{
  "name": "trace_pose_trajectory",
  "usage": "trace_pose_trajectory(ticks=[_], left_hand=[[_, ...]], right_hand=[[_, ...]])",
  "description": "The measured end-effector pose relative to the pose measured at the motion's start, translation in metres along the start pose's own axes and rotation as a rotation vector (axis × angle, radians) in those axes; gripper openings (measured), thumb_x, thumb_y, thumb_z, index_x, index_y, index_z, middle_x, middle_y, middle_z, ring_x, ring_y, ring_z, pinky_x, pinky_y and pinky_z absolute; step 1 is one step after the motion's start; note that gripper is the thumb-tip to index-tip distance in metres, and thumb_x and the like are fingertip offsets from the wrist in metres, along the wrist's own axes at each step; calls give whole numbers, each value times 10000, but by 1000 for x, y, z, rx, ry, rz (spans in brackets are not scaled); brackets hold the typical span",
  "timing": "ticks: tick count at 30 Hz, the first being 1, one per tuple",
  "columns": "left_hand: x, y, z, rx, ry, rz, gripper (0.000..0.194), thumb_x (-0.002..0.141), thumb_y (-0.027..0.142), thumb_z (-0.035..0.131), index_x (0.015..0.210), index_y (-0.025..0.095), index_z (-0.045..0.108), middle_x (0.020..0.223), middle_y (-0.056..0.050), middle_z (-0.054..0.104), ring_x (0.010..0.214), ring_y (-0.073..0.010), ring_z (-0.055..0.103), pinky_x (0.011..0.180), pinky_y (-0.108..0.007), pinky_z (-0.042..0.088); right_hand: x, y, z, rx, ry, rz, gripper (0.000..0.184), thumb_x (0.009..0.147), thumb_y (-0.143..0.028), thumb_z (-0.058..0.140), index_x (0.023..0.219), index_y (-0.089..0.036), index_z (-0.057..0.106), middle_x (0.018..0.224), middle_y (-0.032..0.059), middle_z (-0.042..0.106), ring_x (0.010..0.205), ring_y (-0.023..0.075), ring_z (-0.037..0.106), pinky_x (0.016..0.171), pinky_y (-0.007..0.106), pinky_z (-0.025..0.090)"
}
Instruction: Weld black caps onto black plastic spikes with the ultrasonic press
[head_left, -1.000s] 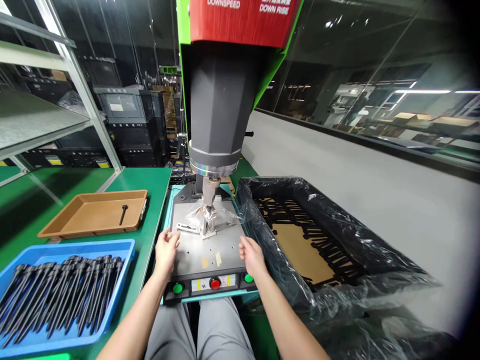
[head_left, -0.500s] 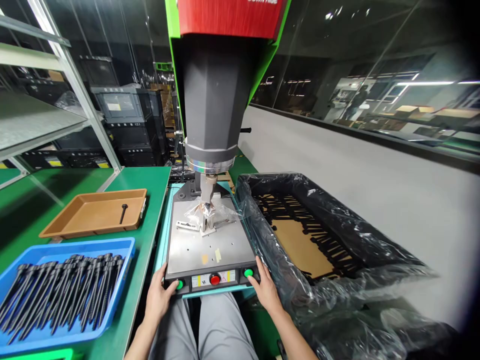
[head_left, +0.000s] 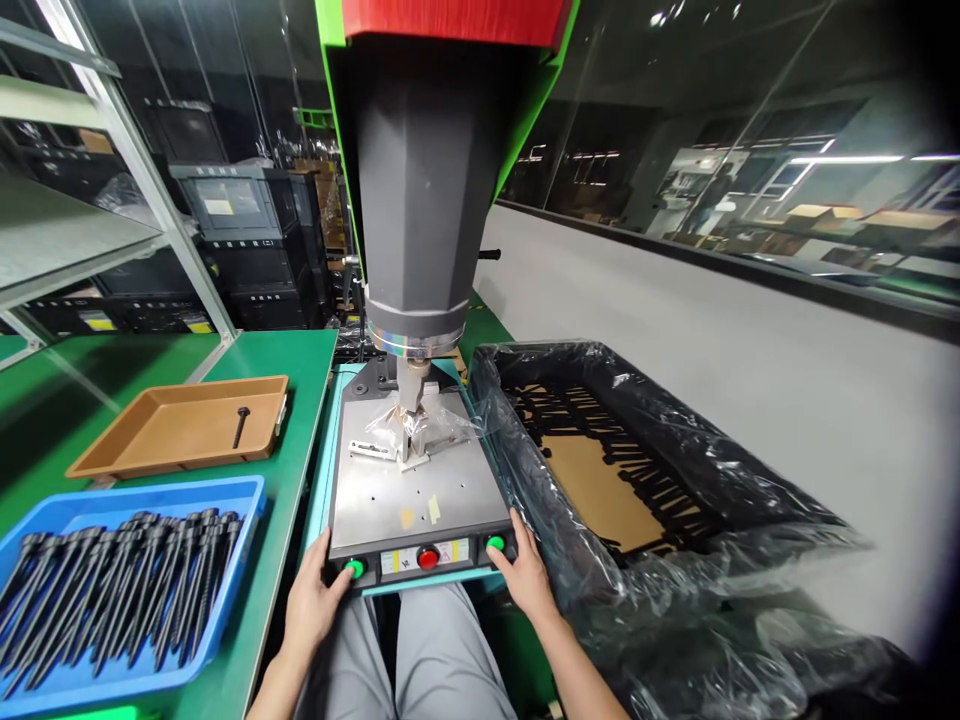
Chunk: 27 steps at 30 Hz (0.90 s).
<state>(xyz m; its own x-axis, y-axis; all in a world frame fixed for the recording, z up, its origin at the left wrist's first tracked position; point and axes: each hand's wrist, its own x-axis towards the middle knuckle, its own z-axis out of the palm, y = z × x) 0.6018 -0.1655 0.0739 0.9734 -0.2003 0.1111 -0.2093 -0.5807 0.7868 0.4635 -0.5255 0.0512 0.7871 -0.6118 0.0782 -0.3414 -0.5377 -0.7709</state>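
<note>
A press machine with a grey head (head_left: pixel 416 190) stands over a steel base plate (head_left: pixel 420 490). Its horn (head_left: pixel 412 385) is down on a small fixture wrapped in clear plastic (head_left: pixel 409 435). My left hand (head_left: pixel 315 600) grips the front left corner of the machine, thumb on the left green button (head_left: pixel 354 568). At the front right corner, my right hand (head_left: pixel 525 575) rests with its thumb on the right green button (head_left: pixel 495 544). A red button (head_left: pixel 428 558) sits between them.
A blue tray (head_left: pixel 240 560) with several black pins lies at the left on the green bench (head_left: pixel 300 380). Behind it, a brown tray (head_left: pixel 150 440) holds one black pin (head_left: pixel 240 425). A plastic-lined bin (head_left: pixel 540 480) with black pins on cardboard stands at the right.
Both hands came back from the base plate to the machine's front corners and now press the two green buttons. The camera dropped slightly.
</note>
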Motion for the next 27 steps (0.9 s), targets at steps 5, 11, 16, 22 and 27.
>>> trace_pose_trajectory(ticks=[5, 11, 16, 22, 27], left_hand=[[0, 2, 0, -13, 19, 3, 669, 790, 459, 610, 1406, 262, 441, 1422, -76, 499, 1316, -277, 463, 1123, -436, 350], [4, 11, -6, -121, 85, -50, 550, 778, 478, 617, 1252, 200, 591, 1293, -106, 597, 1204, -296, 561, 1040, -434, 440], [33, 49, -14, -240, 265, -101, 424, 804, 486, 593, 1069, 164, 666, 1124, -124, 662, 1038, -282, 628, 965, -432, 469], [85, 118, 7, -811, 17, -319, 406, 736, 403, 735, 1043, 151, 651, 1144, -133, 655, 990, -224, 650, 826, -323, 536], [120, 153, 24, -1198, -206, -631, 340, 828, 412, 657, 1020, 143, 577, 1099, -151, 664, 855, -192, 697, 711, -291, 583]], right_hand=[[-2, 1, 1, -17, -24, 22, 849, 817, -473, 547, 1526, -209, 161, 1533, 155, 295, 1415, 309, 282, 1103, 483, 329], [-2, 0, 2, -14, -7, 4, 845, 831, -474, 538, 1530, -205, 148, 1545, 152, 272, 1421, 303, 268, 1101, 467, 335], [-3, 0, 1, -16, -19, 11, 835, 842, -488, 527, 1532, -222, 137, 1553, 136, 257, 1424, 302, 261, 1097, 464, 337], [-3, -5, -2, -16, -29, 34, 835, 839, -500, 524, 1529, -199, 163, 1534, 147, 303, 1417, 313, 274, 1109, 474, 317], [-2, -4, -4, 48, -46, 24, 841, 827, -493, 532, 1528, -205, 170, 1544, 121, 298, 1424, 285, 265, 1128, 458, 296]])
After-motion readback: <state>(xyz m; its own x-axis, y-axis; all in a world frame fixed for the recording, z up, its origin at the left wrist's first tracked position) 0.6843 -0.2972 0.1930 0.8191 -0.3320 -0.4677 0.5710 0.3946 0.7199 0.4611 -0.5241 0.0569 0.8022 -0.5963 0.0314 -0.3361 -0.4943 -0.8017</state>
